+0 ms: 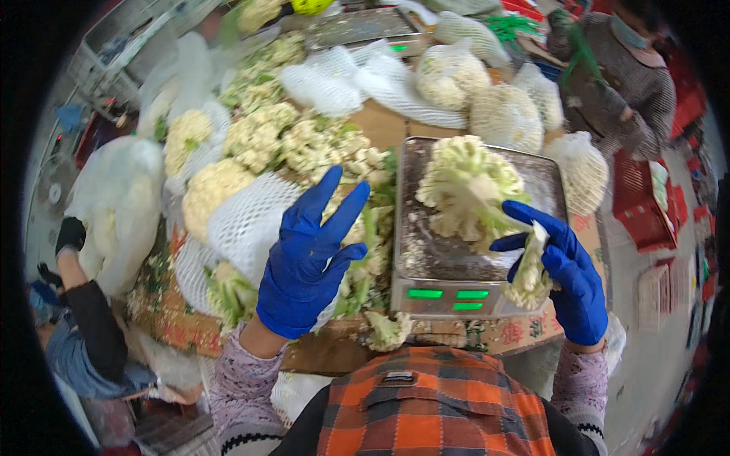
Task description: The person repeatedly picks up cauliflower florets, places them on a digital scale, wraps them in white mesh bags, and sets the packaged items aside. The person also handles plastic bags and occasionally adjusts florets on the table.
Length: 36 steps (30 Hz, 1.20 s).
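Observation:
My left hand (311, 262), in a blue glove, is raised above the pile of cauliflower florets (319, 145) with its fingers spread and holds nothing. In my right hand (562, 273), gloved alike, a small cauliflower piece (530, 271) is pinched between thumb and fingers over the right front of a digital scale (413, 251). A larger cauliflower head (470, 188) lies stem-side up on the scale's metal pan, close to my right fingertips. Left of my left hand are a white foam net (245, 219) and a whole cauliflower (214, 191). Another floret (388, 330) lies at the table's front edge.
Net-wrapped cauliflowers (505, 117) stand behind and right of the scale. A second scale (359, 28) is at the back. One co-worker (633, 85) stands at the back right; another person's arm (91, 319) reaches a plastic bag of cauliflower (122, 199) at the left. Red crates (644, 205) stand at the right.

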Tool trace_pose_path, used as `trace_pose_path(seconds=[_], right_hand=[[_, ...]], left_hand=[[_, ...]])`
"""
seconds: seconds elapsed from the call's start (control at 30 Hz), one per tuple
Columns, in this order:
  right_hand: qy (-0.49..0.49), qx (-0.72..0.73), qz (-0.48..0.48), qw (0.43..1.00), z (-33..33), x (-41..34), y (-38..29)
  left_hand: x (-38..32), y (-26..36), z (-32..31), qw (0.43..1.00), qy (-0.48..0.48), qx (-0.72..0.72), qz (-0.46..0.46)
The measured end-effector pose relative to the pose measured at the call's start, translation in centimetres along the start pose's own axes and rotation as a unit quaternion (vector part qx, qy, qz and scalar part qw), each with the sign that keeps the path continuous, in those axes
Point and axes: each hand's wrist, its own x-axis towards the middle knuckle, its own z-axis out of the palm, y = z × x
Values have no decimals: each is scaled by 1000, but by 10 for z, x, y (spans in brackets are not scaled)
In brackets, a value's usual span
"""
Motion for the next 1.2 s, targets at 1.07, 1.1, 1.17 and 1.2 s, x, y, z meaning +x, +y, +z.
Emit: trace_pose_path(seconds=[1.07,1.1,1.17,1.2], right_hand=[[55,-97,-96,989,102,23,74],[119,-150,-124,974,99,21,81],[163,-200,-154,954,91,14,91],[157,-224,-224,935,92,13,96]], left_hand=[[-67,3,1,898,191,-370,-140],[-66,20,1,915,223,-319,-106],[-69,54,0,939,237,-242,-56],[-71,68,0,949,224,-219,-18]])
